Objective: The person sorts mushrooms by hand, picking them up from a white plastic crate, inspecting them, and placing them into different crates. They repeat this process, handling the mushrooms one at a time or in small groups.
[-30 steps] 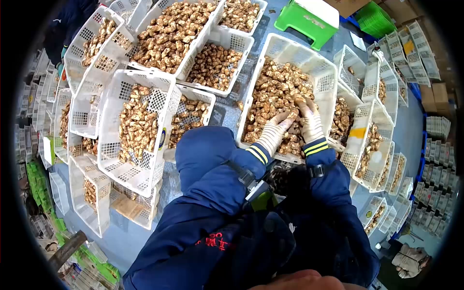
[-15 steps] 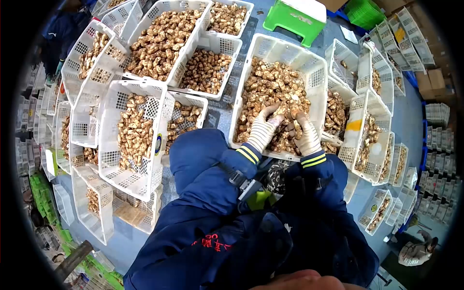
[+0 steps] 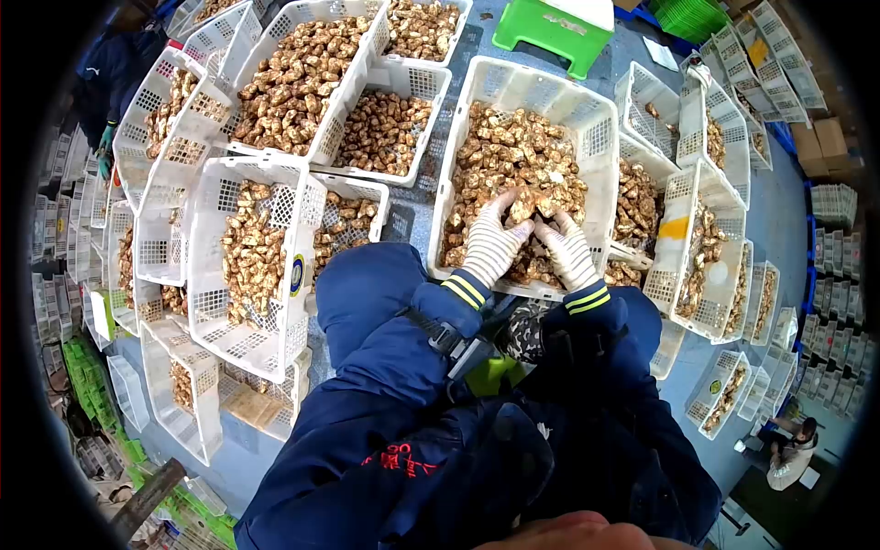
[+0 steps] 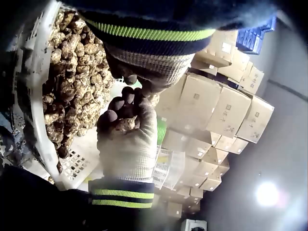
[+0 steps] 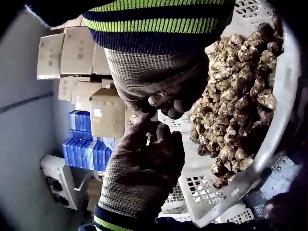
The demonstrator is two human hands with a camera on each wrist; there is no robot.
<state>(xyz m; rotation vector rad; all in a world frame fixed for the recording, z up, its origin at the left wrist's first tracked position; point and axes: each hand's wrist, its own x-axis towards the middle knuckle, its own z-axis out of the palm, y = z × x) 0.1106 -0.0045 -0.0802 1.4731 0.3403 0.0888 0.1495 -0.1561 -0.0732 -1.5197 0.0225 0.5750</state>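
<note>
Both hands wear striped knit gloves with dark fingertips and meet over a large white crate [image 3: 600, 137] of knobby brown-and-white pieces, tuber-like in look. My left hand [image 3: 491, 246] holds a mottled piece [image 3: 520, 211] between thumb and fingers. Right beside it, my right hand [image 3: 568, 252] grips another knobby piece [image 5: 161, 98] with curled fingers, its tip showing in the right wrist view. The fingertips of the two hands come close together in both wrist views. Below them lies the heap [image 3: 513, 151] of similar pieces.
More white crates [image 3: 206, 302] with such pieces stand to the left, and others [image 3: 678, 229] to the right. A green stool [image 3: 555, 32] is beyond the crate. Cardboard boxes [image 4: 199, 103] are stacked behind. Another person [image 3: 790, 454] sits at the lower right.
The right hand reached into the heap, then drew back with a piece in its fingers. Both hands are now closer together, pieces held between them. The view has shifted slightly.
</note>
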